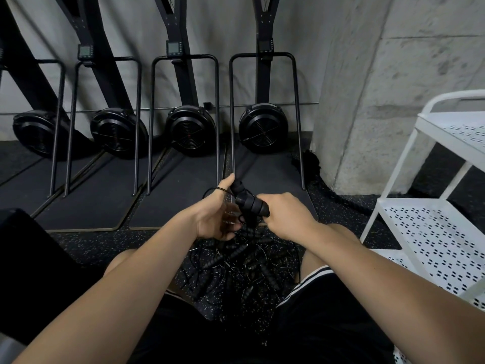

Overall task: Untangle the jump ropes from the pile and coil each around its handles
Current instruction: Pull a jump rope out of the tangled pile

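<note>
Head view: below my hands, between my knees, the pile [236,261] of jump ropes lies knotted on the floor. My right hand [287,215] is closed round one end of the paired handles [250,202], which carry several turns. My left hand [216,216] is half curled, with the thin cord [219,190] hooked over its forefinger. If that cord slackens, the turns may slip off the free end. If its tail is snagged below, pulling could drag other ropes up. Black on black, I cannot trace the tail. My right fingers hide the handles' end, and the dark mat [178,195] beyond blurs the loop's outline.
</note>
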`<control>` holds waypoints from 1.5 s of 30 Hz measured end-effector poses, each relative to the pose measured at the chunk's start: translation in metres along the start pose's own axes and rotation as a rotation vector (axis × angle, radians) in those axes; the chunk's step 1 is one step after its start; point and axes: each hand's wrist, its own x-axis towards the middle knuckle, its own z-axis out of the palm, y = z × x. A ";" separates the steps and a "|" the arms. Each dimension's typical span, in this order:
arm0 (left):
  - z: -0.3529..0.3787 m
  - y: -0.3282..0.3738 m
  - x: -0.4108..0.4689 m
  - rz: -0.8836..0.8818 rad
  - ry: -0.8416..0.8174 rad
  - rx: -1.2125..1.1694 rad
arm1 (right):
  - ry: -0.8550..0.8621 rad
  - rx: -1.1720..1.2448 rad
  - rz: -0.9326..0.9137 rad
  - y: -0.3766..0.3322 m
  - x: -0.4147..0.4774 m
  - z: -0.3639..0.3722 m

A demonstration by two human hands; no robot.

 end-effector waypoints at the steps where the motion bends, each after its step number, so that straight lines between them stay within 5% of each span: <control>1: -0.001 0.000 0.002 0.003 -0.005 -0.027 | -0.004 0.023 0.007 0.001 0.001 0.000; 8: 0.000 -0.007 0.003 0.108 0.063 0.077 | -0.048 0.571 0.282 0.010 0.012 0.001; 14: 0.008 -0.010 0.011 0.423 0.369 0.030 | 0.004 0.894 0.330 0.010 0.017 -0.009; 22: 0.021 -0.021 0.012 0.624 0.432 -0.086 | 0.077 0.936 0.375 0.015 0.019 0.008; 29: 0.056 -0.058 0.003 0.899 0.716 0.560 | 0.103 1.000 0.432 0.009 0.013 0.027; 41: 0.058 -0.039 0.012 0.856 0.681 0.624 | 0.092 0.921 0.376 0.006 0.014 0.013; 45: 0.061 -0.038 0.012 0.813 0.698 0.661 | 0.155 0.637 0.325 0.006 0.015 0.008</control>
